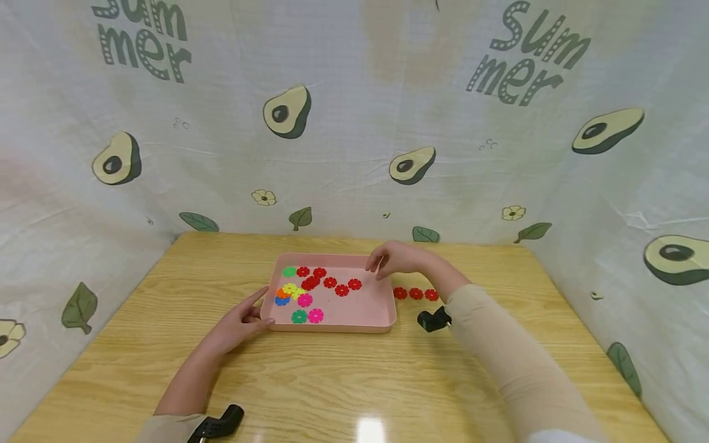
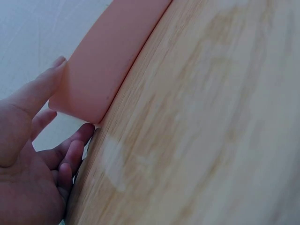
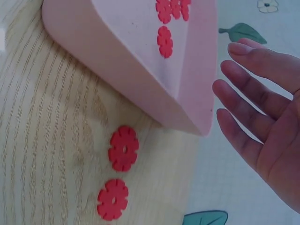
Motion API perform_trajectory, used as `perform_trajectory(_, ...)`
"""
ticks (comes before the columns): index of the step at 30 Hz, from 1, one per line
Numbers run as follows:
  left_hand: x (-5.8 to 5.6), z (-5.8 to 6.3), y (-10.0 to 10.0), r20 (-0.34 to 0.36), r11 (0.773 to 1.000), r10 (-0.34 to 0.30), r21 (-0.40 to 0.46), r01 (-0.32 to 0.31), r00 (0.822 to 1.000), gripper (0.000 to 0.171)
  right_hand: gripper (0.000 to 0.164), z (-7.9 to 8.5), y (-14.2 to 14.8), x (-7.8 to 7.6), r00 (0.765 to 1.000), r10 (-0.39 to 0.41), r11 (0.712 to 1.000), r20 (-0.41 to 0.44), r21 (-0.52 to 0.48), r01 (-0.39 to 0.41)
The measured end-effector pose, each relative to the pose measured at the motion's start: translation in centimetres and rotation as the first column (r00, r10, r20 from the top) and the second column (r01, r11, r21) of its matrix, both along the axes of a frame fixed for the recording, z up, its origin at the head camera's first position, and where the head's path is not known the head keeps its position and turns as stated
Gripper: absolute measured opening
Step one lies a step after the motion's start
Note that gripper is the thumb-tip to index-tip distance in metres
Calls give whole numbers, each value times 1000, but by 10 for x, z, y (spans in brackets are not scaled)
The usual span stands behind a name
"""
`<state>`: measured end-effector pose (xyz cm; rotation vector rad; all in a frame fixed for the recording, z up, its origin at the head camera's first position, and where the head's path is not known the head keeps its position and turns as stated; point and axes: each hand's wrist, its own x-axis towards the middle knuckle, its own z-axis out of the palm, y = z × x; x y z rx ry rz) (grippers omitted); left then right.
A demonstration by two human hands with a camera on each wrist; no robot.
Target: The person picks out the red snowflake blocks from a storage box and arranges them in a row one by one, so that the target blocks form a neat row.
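Observation:
A shallow pink tray (image 1: 354,307) lies on the wooden table. Flower-shaped plastic discs lie in it, including red ones (image 1: 341,290), a blue disc (image 1: 282,301) and a pink disc (image 1: 316,315). My left hand (image 1: 244,320) holds the tray's front left corner, its thumb against the wall and its fingers around the side. Above the tray's back right part hovers my right hand (image 1: 396,258), fingers loosely bent and nothing between them. In the right wrist view, that hand (image 3: 276,122) is apart from the tray wall.
Just right of the tray, three red discs (image 1: 416,293) lie in a row on the table (image 1: 332,375), beside my right forearm. A hanging cloth (image 1: 343,184) printed with avocados and leaves encloses the table's back and sides. Black camera mounts (image 1: 224,422) sit on both wrists.

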<state>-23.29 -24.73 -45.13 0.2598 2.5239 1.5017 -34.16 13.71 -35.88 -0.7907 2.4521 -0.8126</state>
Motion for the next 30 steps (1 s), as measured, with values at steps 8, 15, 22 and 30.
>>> perform_trajectory(8, -1, -2, -1, 0, 1000, -7, 22, 7, 1000, 79, 25, -10, -18, -10, 1000, 6, 1000, 19, 26, -6)
perform_trajectory(15, -1, 0, -1, 1, 1000, 1, 6, -1, 1000, 79, 24, -18, -33, -17, 999, 5, 999, 40, 50, -7)
perform_trajectory(22, -2, -1, -2, 11, 1000, 5, 28, -5, 1000, 80, 23, -25, -46, -22, 998, -7, 995, 60, 100, 1)
perform_trajectory(30, -1, -2, -3, 19, 999, 17, 47, -18, 1000, 79, 27, -28, -56, -21, 995, -33, 990, 89, 142, 20)
